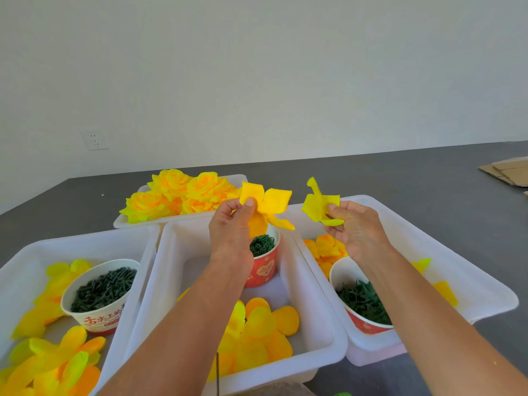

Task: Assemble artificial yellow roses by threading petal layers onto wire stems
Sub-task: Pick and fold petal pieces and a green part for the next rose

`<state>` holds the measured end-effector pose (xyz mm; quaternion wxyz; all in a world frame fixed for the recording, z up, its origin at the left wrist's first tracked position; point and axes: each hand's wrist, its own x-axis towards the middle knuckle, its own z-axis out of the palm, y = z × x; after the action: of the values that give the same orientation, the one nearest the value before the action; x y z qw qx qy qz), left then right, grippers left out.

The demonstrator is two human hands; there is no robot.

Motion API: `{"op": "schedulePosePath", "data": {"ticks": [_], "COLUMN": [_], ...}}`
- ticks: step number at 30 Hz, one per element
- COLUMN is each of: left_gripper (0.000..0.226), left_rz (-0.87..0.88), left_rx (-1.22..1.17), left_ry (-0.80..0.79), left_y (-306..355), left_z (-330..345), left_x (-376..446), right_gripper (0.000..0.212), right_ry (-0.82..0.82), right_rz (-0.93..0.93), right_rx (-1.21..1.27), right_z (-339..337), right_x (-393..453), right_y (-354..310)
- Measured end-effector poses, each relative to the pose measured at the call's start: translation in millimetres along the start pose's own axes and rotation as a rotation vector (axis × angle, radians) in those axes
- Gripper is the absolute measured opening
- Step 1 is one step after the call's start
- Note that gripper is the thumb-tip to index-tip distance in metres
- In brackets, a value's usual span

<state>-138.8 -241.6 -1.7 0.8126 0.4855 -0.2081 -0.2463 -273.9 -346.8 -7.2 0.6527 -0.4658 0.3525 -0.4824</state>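
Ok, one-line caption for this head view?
Left hand and right hand each pinch a yellow petal layer above white trays.

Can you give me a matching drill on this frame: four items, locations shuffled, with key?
Items
1. finished roses
2. cup of dark green pegs
3. cup of green leaf pieces
4. cup of green rings

Places
A. right tray
B. far tray
C. middle tray
D. left tray

Pairs: 1-B, 2-D, 3-A, 4-C
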Motion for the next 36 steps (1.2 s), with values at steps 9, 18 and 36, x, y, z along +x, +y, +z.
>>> {"op": "schedulePosePath", "data": {"ticks": [9, 18, 36], "left_gripper": [0.023, 0.021, 0.025], "left_rz": [-0.002, -0.074, 0.0], "left_rx": [0.077, 0.161, 0.198], "left_ry": [-0.054, -0.146, -0.136], "left_y": [-3, -6, -7], "left_z": [1, 3, 6], "left_x": [0, -4, -7], "right_gripper": [0.013, 0.047, 0.026], "right_ry": [0.265, 0.33, -0.529], "right_rz": [-0.316, -0.276, -0.193], "right_rx": [-0.529, -1.039, -0.109], "right_z": [-3, -11, 6], "right_x": [11, 15, -5], "right_y": [8, 14, 9]}}
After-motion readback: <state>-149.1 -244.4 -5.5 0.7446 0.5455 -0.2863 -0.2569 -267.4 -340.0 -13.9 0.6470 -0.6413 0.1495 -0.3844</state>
